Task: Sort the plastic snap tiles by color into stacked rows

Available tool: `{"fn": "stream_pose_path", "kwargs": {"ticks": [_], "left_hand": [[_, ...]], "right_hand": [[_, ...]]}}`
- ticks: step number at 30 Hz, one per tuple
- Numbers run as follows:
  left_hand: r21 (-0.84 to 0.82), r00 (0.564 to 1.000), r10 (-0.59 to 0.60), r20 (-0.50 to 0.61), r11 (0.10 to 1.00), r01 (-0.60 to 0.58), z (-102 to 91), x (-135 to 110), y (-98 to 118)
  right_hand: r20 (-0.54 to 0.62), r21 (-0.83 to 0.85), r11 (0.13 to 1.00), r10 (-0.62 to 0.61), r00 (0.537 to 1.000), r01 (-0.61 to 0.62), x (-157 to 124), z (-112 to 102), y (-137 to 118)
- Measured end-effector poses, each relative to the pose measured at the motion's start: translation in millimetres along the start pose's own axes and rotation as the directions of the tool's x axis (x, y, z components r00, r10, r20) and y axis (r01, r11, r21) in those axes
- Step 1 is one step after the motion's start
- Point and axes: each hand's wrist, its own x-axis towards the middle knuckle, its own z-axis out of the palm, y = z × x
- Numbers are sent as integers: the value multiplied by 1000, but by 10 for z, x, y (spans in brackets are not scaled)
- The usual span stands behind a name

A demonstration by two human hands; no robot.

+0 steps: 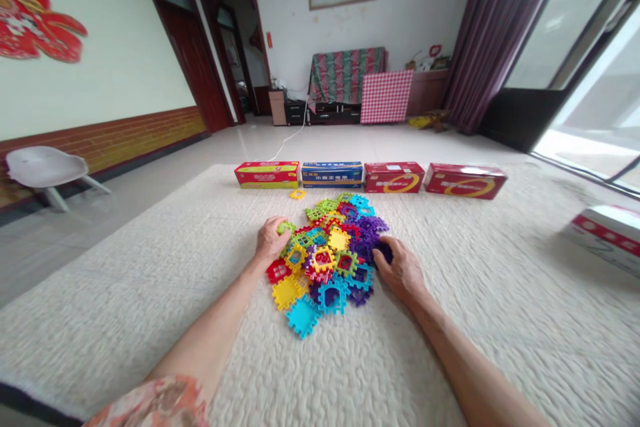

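A heap of colourful plastic interlocking tiles [339, 240] lies on the cream quilted mat in front of me. Many have notched edges, and some have cut-out windows. At the heap's left side my left hand [271, 239] is closed around a light-green interlocking tile [286, 227]. My right hand [401, 268] is on the right side, thumb and fingers about a dark purple interlocking tile [385, 249] that touches other purple ones. Nearest me lie a light-blue solid tile [303, 316] and a yellow one [287, 292].
Behind the heap stand a red-and-yellow box [267, 175], a blue box [332, 175] and two dark red boxes [393, 178] in a row. A single yellow frame tile [298, 194] lies before them. To the right is a white-and-red box [607, 240]; a white chair [47, 167] stands left.
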Motion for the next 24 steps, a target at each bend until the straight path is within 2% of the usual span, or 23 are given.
{"fn": "stream_pose_path", "kwargs": {"ticks": [5, 8, 12, 15, 17, 20, 22, 24], "left_hand": [[-36, 995, -7, -96, 999, 3, -31, -20, 53], [-67, 976, -145, -163, 988, 136, -53, -10, 12], [-177, 914, -366, -177, 925, 336, -63, 84, -92], [-372, 866, -471, -167, 844, 387, -26, 226, -88], [-481, 846, -512, -151, 785, 390, 26, 334, 6], [-554, 862, -500, -89, 744, 374, 126, 455, 285], [-634, 904, -426, 49, 685, 357, 191, 511, 504], [-639, 934, -317, 167, 686, 348, 245, 590, 666]], "right_hand": [[-9, -10, 1000, 9, 1000, -9, -5, 8, -25], [-10, -11, 1000, 4, 1000, -4, -6, 15, -39], [-20, -3, 1000, 30, 999, -30, -2, 21, -49], [-6, 2, 999, 37, 999, -37, 1, 20, -47], [3, 1, 999, 38, 999, -38, 7, 20, -41], [10, 2, 999, 36, 999, -36, 19, 24, -29], [8, 4, 1000, 30, 1000, -30, 25, 29, -23], [4, 12, 1000, 26, 1000, -26, 27, 34, -17]]}}
